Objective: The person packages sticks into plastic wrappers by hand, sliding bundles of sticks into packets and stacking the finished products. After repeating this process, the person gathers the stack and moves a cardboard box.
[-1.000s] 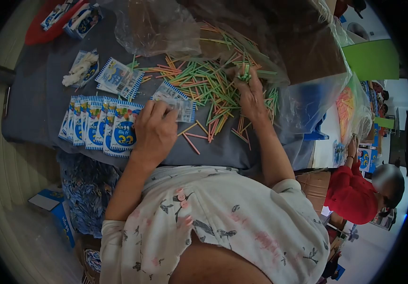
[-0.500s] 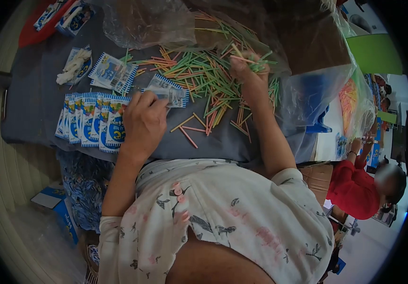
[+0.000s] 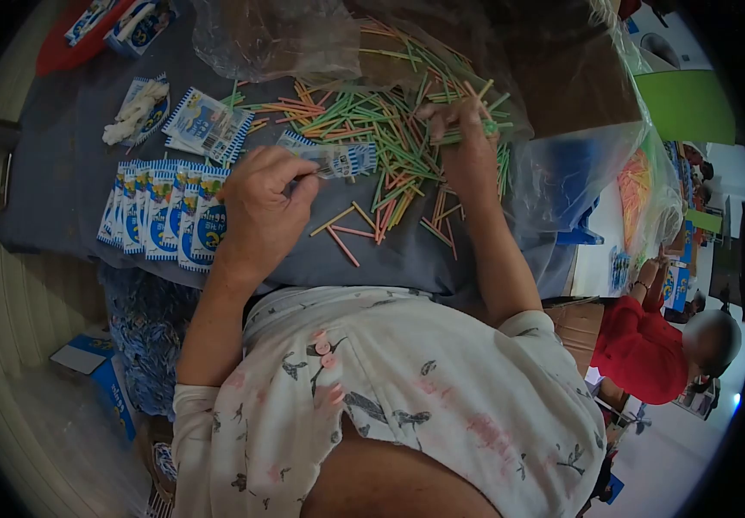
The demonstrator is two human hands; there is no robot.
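Note:
Between thumb and fingers, my left hand [image 3: 267,198] pinches the edge of a small clear-and-blue packet [image 3: 345,161], which points to the right over the grey cloth. My right hand [image 3: 466,142] is closed around a few coloured sticks [image 3: 486,128], thin and pink, green and yellow, at the right side of the loose pile. That pile of pastel sticks [image 3: 372,121] spreads between and beyond both hands. Left of my left hand lies an overlapping row of blue-and-white packets [image 3: 161,211]. Another packet [image 3: 208,125] lies face down above the row.
A crumpled whitish piece [image 3: 138,112] lies on a packet at the left. Clear plastic sheeting [image 3: 273,39] and an open carton [image 3: 571,69] border the pile. A red container [image 3: 60,50] stands at the far left corner. A person in red [image 3: 644,345] sits at the right.
My left hand has lifted the packet off the one below and turned it to the right. My right hand has shifted slightly, its fingers regripping the sticks.

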